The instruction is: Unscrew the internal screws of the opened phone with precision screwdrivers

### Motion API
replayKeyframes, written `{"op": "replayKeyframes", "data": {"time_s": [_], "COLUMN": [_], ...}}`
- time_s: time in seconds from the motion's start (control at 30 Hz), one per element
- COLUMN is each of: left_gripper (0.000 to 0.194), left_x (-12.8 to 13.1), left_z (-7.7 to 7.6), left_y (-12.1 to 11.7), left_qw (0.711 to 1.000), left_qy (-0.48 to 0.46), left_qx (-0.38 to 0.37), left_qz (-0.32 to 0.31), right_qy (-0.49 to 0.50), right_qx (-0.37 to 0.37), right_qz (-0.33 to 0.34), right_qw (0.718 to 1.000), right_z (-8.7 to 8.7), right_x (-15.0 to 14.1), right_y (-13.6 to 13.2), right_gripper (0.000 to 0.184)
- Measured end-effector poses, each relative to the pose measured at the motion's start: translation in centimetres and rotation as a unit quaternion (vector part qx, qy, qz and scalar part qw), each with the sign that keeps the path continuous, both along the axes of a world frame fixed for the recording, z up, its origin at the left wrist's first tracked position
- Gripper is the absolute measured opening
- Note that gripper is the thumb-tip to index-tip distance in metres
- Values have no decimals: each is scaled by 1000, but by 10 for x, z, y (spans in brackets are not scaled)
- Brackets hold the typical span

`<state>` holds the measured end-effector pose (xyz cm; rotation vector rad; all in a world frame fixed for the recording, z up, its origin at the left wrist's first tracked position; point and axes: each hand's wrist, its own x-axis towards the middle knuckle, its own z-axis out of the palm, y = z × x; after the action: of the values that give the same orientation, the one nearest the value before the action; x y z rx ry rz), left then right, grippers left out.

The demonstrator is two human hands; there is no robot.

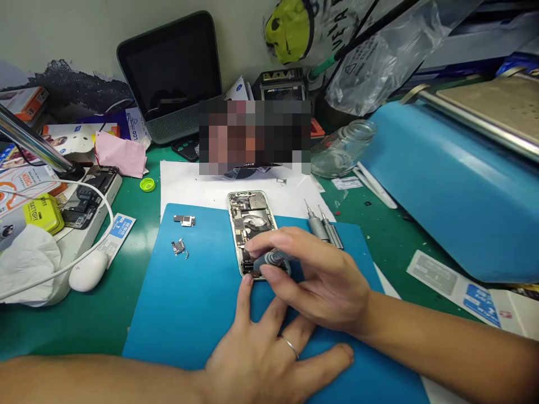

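Note:
An opened smartphone [255,224] lies on the blue mat [181,320], its circuit boards and inner parts exposed. My right hand [324,275] is over the phone's lower end, thumb and fingers closed round a grey screwdriver [272,259]. The screwdriver's tip cannot be made out. Below it, my left hand [265,348] rests palm down on the mat with fingers spread, one fingertip at the phone's bottom edge. Its other fingertips are partly hidden behind my right hand. Two more screwdrivers [322,224] lie to the right of the phone.
Small metal and circuit parts [184,220] lie on the mat's left. A glass jar [345,148] lies tilted behind, near a blue sheet [429,191]. At left are a white cable [107,205], an earbud case [88,271] and a green cap [147,184]. A screen device [172,73] stands behind.

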<state>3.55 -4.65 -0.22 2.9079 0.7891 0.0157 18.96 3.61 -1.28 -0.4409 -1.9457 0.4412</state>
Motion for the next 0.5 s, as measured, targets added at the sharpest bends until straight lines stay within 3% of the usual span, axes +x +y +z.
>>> {"op": "replayKeyframes", "data": {"time_s": [0.33, 0.5], "left_gripper": [75, 84], "left_x": [-2, 0], "left_z": [0, -6], "left_y": [0, -4], "left_qw": [998, 995], "left_qy": [-9, -17], "left_qx": [-67, -95], "left_qz": [-6, 1], "right_qy": [-15, -12], "right_qx": [25, -4], "right_qz": [-3, 2], "right_qw": [1000, 1000], "right_z": [0, 1], "right_x": [5, 6], "right_y": [1, -1], "right_gripper": [78, 80]}}
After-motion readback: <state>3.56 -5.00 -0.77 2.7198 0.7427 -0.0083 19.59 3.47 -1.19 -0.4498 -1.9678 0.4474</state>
